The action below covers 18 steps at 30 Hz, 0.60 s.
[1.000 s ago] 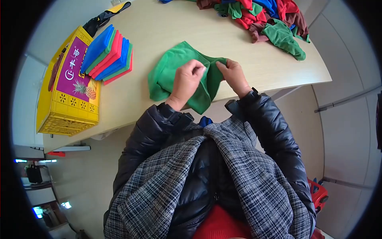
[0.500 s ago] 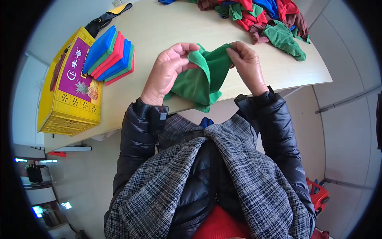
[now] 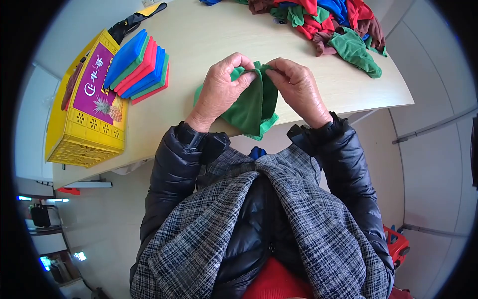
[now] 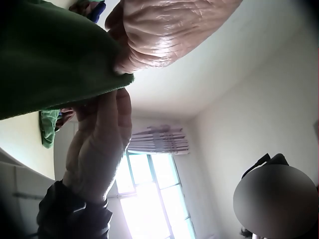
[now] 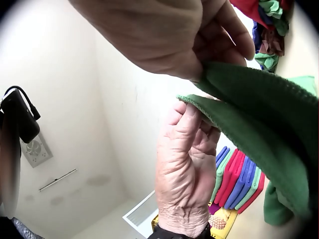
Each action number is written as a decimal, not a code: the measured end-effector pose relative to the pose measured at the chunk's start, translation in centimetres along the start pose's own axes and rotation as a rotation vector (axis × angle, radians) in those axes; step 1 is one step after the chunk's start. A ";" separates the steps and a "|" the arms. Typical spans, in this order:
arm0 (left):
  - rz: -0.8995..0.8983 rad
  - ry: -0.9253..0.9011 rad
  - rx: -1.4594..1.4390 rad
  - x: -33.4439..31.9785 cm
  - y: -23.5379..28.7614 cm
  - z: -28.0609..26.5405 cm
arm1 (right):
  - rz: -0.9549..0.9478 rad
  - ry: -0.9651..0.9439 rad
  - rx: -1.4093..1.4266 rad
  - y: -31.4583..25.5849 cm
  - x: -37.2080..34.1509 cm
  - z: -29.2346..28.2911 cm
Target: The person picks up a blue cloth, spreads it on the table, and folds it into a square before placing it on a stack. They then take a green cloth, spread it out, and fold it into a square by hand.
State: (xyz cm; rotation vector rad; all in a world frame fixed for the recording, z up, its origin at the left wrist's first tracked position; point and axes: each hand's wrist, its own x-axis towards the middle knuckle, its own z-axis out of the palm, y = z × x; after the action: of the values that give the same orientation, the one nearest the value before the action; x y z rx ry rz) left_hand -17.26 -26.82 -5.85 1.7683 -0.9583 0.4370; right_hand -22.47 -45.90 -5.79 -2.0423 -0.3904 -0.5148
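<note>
The left hand [image 3: 219, 89] and right hand [image 3: 300, 89], equally near, each pinch a green fabric cloth [image 3: 252, 104], which hangs between and below them.

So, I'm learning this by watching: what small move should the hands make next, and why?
I'd probably bring together the two held edges of the green cloth. The left hand and right hand pinch them close to each other, but the right wrist view shows a gap between, while the stack of cloths already looks neatly folded.
</note>
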 end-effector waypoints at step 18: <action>-0.198 -0.104 0.004 -0.3 -1.1 0.0 | -0.064 -0.051 -0.151 -0.6 -0.3 1.1</action>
State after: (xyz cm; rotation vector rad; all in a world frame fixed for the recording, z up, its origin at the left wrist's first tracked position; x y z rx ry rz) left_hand -16.61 -26.51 -6.75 1.8833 -0.8442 0.2225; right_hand -22.82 -44.70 -5.97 -2.1981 -0.4602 -0.5458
